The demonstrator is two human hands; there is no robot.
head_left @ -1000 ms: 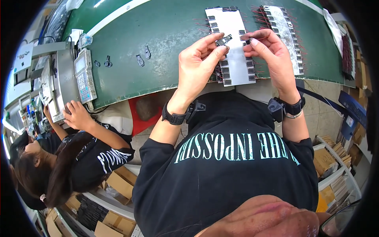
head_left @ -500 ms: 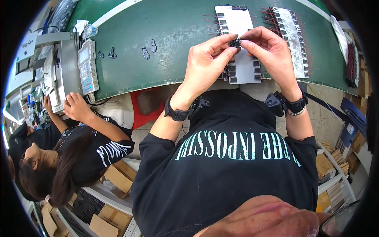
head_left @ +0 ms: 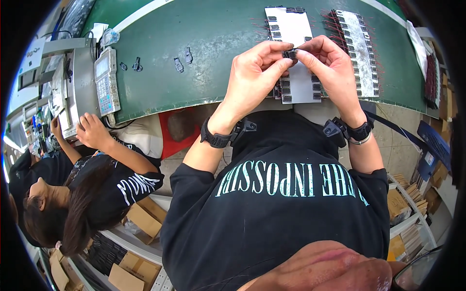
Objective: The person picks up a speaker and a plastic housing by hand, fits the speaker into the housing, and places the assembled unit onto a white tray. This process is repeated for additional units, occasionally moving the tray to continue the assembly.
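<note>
Presently, both hands meet above the near edge of the green table (head_left: pixel 213 43), at its right half. The left hand (head_left: pixel 255 72) and the right hand (head_left: pixel 327 68) each pinch the same small black component (head_left: pixel 290 53) between thumb and fingertips; both grips are clenched on it, and it is lifted clear of the table surface. Its finer detail is too small to make out.

Directly beneath the hands lies a white tray (head_left: pixel 291 29), oblong, running from near to far, with rows of small black parts along both long sides. The hands cover its near end. Just to the right lies a second tray (head_left: pixel 361 48), grey, also lined with black parts and fringed with thin red wires. The two trays lie side by side and apart.

Each wrist carries a black band: one on the left wrist (head_left: pixel 216 139), one on the right wrist (head_left: pixel 360 132).

Further left on the table, several loose black clips (head_left: pixel 179 64) lie scattered, well apart from the hands. At the far left stands a grey machine (head_left: pixel 73 82) with a keypad unit (head_left: pixel 107 80) on its face.

A co-worker in a black shirt sits to the left, below table level; that person's hand (head_left: pixel 92 131) rests at the near edge of the machine.

Cardboard boxes (head_left: pixel 141 220) sit on shelving near the floor.
</note>
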